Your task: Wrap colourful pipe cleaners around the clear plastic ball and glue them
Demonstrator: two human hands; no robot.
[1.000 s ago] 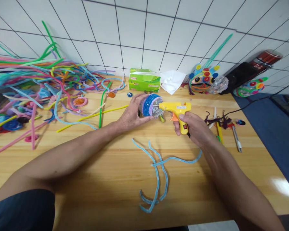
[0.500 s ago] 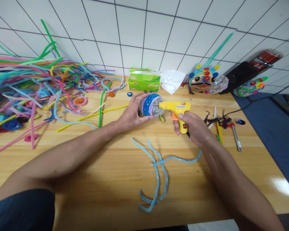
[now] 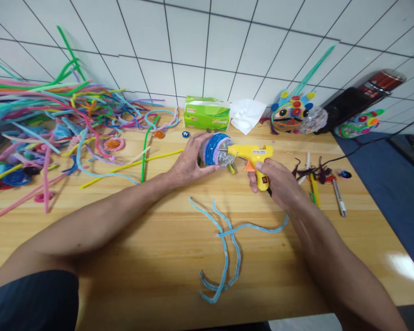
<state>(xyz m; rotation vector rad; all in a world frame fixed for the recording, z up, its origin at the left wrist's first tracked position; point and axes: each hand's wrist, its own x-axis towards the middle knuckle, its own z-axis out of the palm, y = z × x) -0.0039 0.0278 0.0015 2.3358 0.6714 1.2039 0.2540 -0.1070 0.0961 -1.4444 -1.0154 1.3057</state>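
My left hand is closed around a clear plastic bottle wrapped with blue and lilac pipe cleaners. The bottle lies on its side, and its left end is hidden by my fingers. In my right hand is a yellow glue gun with an orange trigger. Its nozzle points left and meets the bottle near the edge of the lilac band; whether it touches cannot be made out. Below the hands, several light-blue pipe cleaners lie loosely crossed on the wooden table.
At the left is a tangled heap of pipe cleaners. A green tissue pack and a white tissue lie by the tiled wall. Decorated bottles and a dark red tumbler are back right. A cutter knife and a black cord lie at the right.
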